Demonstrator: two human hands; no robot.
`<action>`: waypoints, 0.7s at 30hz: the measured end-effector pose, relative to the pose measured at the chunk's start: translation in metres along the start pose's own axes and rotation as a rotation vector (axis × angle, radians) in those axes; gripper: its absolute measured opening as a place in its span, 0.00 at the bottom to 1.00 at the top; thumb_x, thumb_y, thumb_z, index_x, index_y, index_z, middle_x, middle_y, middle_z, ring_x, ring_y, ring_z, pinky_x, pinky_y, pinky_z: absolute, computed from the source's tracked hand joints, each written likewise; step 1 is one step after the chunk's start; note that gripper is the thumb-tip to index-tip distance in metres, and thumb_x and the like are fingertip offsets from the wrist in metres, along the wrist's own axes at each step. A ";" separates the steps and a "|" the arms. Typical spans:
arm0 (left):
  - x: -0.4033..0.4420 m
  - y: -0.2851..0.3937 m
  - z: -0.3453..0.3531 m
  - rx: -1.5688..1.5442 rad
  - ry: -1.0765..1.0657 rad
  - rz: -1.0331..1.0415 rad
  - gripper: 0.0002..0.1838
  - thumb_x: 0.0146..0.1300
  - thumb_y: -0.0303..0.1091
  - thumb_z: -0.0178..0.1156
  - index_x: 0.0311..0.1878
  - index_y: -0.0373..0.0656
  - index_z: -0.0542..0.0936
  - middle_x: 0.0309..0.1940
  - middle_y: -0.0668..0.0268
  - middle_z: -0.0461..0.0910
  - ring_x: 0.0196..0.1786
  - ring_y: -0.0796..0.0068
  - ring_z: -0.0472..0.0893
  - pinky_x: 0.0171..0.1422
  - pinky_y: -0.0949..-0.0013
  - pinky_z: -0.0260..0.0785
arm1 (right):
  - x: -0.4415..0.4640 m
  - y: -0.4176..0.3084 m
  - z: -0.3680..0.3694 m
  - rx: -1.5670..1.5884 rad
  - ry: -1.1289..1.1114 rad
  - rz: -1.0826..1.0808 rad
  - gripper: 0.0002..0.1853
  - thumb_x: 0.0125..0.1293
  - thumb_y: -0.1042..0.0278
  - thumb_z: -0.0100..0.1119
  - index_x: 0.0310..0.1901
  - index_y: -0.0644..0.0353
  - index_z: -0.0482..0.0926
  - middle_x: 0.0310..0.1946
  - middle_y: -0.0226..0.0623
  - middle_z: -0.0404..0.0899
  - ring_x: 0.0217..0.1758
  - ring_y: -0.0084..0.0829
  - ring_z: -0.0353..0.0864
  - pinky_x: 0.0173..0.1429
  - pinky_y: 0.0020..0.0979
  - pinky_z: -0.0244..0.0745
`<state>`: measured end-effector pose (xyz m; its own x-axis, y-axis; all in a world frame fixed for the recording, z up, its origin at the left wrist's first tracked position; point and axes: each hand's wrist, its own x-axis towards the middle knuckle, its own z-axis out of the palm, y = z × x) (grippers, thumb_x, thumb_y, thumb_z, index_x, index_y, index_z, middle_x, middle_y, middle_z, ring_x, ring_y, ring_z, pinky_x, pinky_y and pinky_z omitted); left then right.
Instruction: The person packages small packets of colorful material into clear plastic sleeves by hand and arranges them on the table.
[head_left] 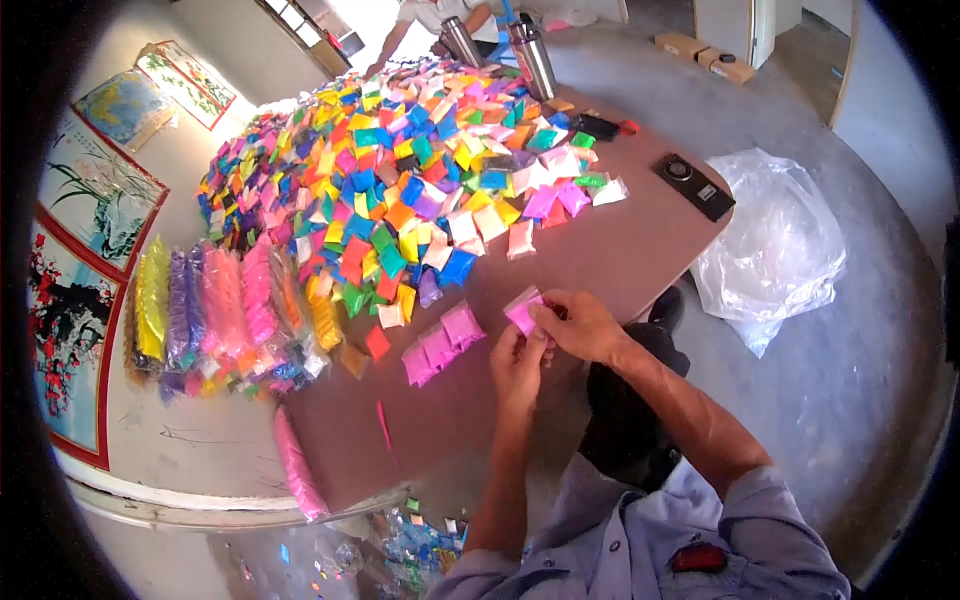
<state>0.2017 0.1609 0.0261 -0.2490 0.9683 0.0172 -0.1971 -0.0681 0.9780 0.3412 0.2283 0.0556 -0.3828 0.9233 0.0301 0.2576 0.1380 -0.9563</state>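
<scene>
Small square pink packet in clear plastic (522,310), held in the air over the near edge of the brown flat-topped table (590,235) — both hands are on it. The right hand (588,328) has its grip pinching the packet's right side between thumb and fingers; the left hand (517,362) has its grip pinching the lower edge. Just beside them, an overlapping row of pink plastic packets (443,345) lies on the table. Beyond it spreads a large heap of small multicoloured plastic packets (400,200), with long clear-wrapped bundles in yellow, purple and pink (225,300) at its left. A long, narrow pink plastic bundle (298,465) lies at the table's left edge, near a thin pink strip (384,425). Two silver metal flasks (534,62) stand by the far side of the heap — a person in a light shirt (432,15) is behind it. A black rectangular device with a round dial (693,186) rests near the table's right edge, beside a crumpled clear plastic bag (770,240).
</scene>
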 end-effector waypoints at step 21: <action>0.062 0.007 0.004 0.334 -0.267 0.053 0.11 0.74 0.34 0.65 0.40 0.34 0.82 0.31 0.71 0.81 0.32 0.86 0.78 0.35 0.78 0.71 | 0.009 0.052 -0.014 0.287 0.164 -0.046 0.14 0.76 0.61 0.63 0.48 0.66 0.85 0.33 0.33 0.83 0.37 0.20 0.77 0.42 0.30 0.76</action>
<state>0.1884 0.2210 0.0348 0.0119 0.9968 0.0790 0.1382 -0.0799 0.9872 0.3636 0.2486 0.0105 -0.2346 0.9670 0.0990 -0.0262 0.0955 -0.9951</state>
